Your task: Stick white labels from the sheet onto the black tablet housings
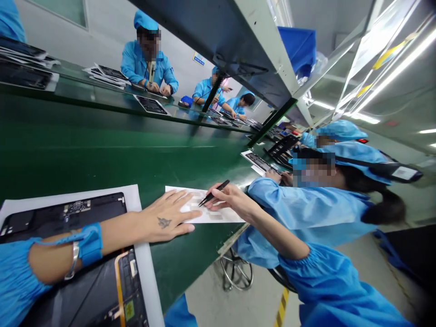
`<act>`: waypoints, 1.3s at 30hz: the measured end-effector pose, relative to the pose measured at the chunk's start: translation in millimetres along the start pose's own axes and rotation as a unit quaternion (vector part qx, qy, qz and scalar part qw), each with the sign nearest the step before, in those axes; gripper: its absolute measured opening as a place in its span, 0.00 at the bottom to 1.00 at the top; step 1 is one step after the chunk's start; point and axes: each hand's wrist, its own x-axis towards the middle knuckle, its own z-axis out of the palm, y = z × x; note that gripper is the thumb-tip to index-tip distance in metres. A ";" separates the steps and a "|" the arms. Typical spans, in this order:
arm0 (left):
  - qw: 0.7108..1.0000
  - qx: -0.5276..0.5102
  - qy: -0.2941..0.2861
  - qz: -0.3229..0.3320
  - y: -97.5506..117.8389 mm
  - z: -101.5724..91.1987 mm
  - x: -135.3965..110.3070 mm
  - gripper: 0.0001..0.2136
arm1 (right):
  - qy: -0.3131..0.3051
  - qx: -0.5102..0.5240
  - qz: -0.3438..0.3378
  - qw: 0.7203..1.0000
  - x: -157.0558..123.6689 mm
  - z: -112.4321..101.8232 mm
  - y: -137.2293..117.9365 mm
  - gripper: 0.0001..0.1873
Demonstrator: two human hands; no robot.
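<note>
A white sheet (190, 216) with rows of small greyish patches lies on the green bench. My left hand (166, 217) is spread flat over the sheet's left part, fingers apart. Black tweezers (215, 192) are pinched in my right hand (233, 200), their tips pointing down-left at the patches. Whether the tips hold a patch is too small to tell. Under my left forearm lies an opened tablet-like device (91, 290) on white paper (150, 281), showing dark inner parts and an orange ribbon cable (120, 284).
A co-worker in blue (316, 204) sits close on my right, near another device (260, 161). Across the bench, a person (150, 63) works beside stacked devices (107, 75). A grey overhead shelf (235, 41) and its dark post (272, 121) stand above the green bench (68, 150).
</note>
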 end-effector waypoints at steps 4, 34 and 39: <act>1.000 0.003 0.014 0.006 -1.5 3.1 -0.1 0.22 | -0.012 -0.002 0.014 1.000 3.2 1.9 -3.5 0.28; 0.999 0.026 0.018 -0.009 7.6 -23.6 -14.4 0.25 | 0.071 0.050 -0.167 0.982 -3.9 32.8 -34.1 0.22; 0.976 0.136 0.114 -0.130 -35.8 -71.3 -91.5 0.15 | 0.103 0.035 -0.192 0.975 -5.4 43.2 -41.3 0.23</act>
